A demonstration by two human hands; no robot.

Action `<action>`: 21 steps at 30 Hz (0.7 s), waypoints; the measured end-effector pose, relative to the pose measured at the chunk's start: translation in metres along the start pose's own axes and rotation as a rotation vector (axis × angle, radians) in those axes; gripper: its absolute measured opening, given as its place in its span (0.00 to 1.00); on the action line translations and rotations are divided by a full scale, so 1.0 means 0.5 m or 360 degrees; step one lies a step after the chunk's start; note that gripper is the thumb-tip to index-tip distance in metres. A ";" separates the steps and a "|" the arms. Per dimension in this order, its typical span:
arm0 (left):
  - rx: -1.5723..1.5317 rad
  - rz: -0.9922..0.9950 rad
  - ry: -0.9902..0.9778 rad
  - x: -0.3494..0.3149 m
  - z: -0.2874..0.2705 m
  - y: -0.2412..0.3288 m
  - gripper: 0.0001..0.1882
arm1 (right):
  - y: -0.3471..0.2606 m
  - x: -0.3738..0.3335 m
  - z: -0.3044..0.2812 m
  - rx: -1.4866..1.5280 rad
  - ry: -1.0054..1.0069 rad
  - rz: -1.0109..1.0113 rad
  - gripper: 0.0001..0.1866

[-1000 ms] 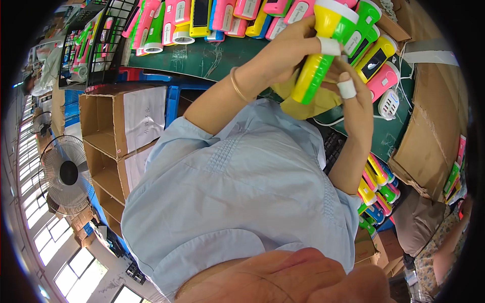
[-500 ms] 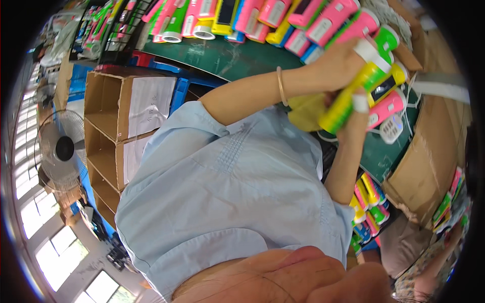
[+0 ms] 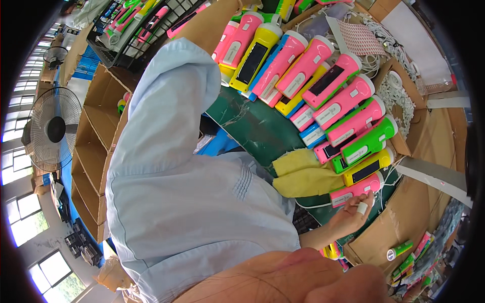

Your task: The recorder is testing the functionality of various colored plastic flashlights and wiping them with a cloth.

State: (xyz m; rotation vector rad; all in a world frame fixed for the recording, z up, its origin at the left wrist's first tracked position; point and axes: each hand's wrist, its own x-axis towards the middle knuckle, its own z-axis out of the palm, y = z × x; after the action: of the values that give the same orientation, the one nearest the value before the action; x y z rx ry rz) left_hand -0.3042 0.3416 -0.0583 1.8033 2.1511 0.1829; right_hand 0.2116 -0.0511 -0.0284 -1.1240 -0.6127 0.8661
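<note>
The left arm, in a light blue sleeve, is bent at the elbow, with its forearm slanting up and away. The left hand is at the upper edge of the view, partly cut off, so I cannot tell how far open it is or whether it has hold of anything.

The right forearm lies low and angles forward. The right hand is half curled, with a white band around 1 finger and its fingertips at the side of a pink flashlight. I cannot tell whether it grips the flashlight or only touches it. This flashlight lies at the near right end of a long row, just beside a yellow flashlight with a dark panel.

A crumpled yellow cloth lies by the row's lower ends, and a white cable runs out below it. The green surface has a bare strip between the left sleeve and the row; its near edge slants down toward the cloth. Close beyond the right hand, a cardboard flap bounds the free room.

Farther along, pink, yellow and green flashlights are packed side by side, some resting on others, leaving little space between. Beyond them is a cardboard box of small white parts. Off to the left are a black wire basket and a standing fan.
</note>
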 end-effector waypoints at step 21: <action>-0.1737 0.1197 -0.0823 -0.814 0.201 0.412 0.34 | -0.012 -0.080 0.120 -0.0892 -0.0649 -0.0093 0.17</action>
State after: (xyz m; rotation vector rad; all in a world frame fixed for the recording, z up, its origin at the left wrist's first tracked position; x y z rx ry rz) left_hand -0.0193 -0.0271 -0.0225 1.5612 0.6554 0.7724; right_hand 0.1439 -0.0553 -0.0029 -1.4278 -1.2761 0.9058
